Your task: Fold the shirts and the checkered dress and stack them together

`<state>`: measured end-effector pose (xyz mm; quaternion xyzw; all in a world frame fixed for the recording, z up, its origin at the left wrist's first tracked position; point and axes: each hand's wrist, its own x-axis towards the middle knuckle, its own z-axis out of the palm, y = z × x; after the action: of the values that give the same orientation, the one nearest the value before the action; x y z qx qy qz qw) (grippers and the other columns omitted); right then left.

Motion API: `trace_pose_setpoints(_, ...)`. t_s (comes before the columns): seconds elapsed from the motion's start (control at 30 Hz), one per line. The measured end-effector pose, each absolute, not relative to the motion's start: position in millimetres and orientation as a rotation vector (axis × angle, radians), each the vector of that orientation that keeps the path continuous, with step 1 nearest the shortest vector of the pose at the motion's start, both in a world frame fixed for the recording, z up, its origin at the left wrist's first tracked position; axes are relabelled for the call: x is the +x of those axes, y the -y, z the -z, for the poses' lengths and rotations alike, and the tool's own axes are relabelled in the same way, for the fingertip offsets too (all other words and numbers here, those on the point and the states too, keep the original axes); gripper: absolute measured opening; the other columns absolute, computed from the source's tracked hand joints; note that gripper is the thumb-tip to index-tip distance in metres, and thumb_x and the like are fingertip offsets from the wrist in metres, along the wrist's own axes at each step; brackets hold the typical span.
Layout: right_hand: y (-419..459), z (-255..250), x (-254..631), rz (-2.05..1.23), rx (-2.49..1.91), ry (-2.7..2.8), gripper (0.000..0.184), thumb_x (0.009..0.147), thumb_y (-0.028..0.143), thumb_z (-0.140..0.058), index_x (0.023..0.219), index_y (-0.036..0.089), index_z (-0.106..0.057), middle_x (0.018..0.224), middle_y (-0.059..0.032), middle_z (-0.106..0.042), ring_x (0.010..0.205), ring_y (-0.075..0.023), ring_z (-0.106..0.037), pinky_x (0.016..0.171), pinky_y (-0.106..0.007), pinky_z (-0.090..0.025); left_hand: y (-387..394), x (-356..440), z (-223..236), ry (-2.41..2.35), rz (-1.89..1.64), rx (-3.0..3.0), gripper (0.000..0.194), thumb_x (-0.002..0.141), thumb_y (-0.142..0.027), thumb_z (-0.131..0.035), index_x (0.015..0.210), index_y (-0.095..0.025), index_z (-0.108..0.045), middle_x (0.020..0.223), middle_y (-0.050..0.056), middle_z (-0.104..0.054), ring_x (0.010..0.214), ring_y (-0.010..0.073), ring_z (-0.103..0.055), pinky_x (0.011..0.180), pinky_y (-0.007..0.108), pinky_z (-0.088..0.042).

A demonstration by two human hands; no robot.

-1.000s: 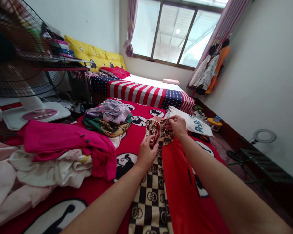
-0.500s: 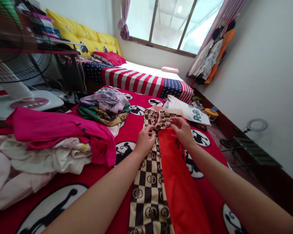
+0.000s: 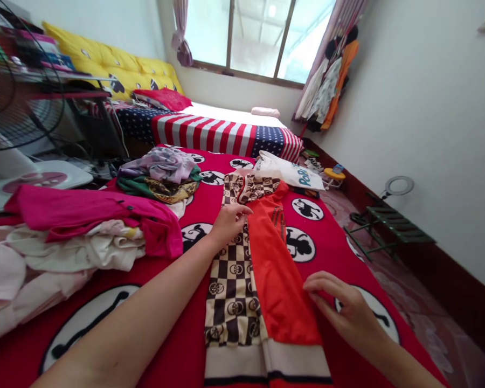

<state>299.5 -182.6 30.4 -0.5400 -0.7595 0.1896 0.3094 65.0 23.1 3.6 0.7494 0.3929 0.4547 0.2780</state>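
A long garment (image 3: 242, 291) lies flat on the red bedspread (image 3: 331, 237), with a black-and-cream checked panel beside an orange-red panel (image 3: 281, 285) and a cream band at its near hem. My left hand (image 3: 228, 223) rests on the checked fabric below the collar, and I cannot see it gripping anything. Far down the orange-red panel's right edge, my right hand (image 3: 343, 307) hovers open by the hem, its fingers at or just beside the cloth. The bedspread carries large white circles with black cartoon figures.
Folded piles lie to the left: a magenta garment (image 3: 92, 213), white cloth (image 3: 76, 253) and mixed clothes (image 3: 157, 180). A white printed bag (image 3: 291, 172) lies beyond the garment. A fan (image 3: 20, 97) stands left; a stars-and-stripes bed (image 3: 214, 132) lies ahead; a green stand (image 3: 388, 226) stands right.
My right hand has left the collar and moved down to the hem. The garment now lies flatter and straighter, and my left hand no longer pinches the collar. The view has shifted slightly.
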Motion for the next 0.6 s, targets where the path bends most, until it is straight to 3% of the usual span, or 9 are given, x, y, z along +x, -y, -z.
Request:
trace_pose_setpoints(0.2, 219, -43, 292, -0.485, -1.390, 2.158, 0.013, 0.087, 0.030, -0.058, 0.098, 0.025, -0.063, 0.102, -0.0073, -0.065, 0.093, -0.0183, -0.063, 0.081, -0.027, -0.051, 27, 52, -56, -0.501, -0.584, 2.291, 0.027, 0.071, -0.007, -0.060, 0.086, -0.023, -0.075, 0.086, 0.002, -0.071, 0.079, 0.0173, -0.064, 0.077, 0.026, -0.048)
trace_pose_setpoints(0.33, 237, -46, 280, -0.407, -1.224, 2.408, 0.029, 0.076, 0.044, -0.070, 0.098, 0.025, -0.063, 0.097, -0.0082, -0.065, 0.087, -0.0209, -0.062, 0.074, -0.028, -0.050, 76, 36, -74, -0.208, -0.278, 2.350, 0.033, 0.071, -0.005, -0.066, 0.096, -0.026, -0.073, 0.096, 0.003, -0.069, 0.088, 0.0176, -0.063, 0.081, 0.025, -0.046)
trace_pose_setpoints(0.47, 240, -37, 266, -0.287, -1.109, 2.474, 0.007, 0.086, 0.027, -0.057, 0.090, 0.023, -0.061, 0.082, -0.0055, -0.063, 0.073, -0.0173, -0.058, 0.065, -0.028, -0.046, 105, 33, -64, -0.220, -0.232, 2.566, 0.021, 0.079, -0.010, -0.064, 0.091, -0.026, -0.071, 0.092, 0.002, -0.066, 0.087, 0.0163, -0.059, 0.079, 0.025, -0.042)
trace_pose_setpoints(0.6, 236, -34, 259, -0.194, -1.051, 2.438, 0.017, 0.089, 0.015, -0.047, 0.075, 0.021, -0.054, 0.071, -0.0030, -0.059, 0.063, -0.0136, -0.052, 0.059, -0.027, -0.040, 114, 29, -63, -0.233, -0.287, 2.616, 0.018, 0.085, -0.011, -0.054, 0.082, -0.023, -0.067, 0.081, 0.001, -0.065, 0.080, 0.0150, -0.056, 0.076, 0.025, -0.040)
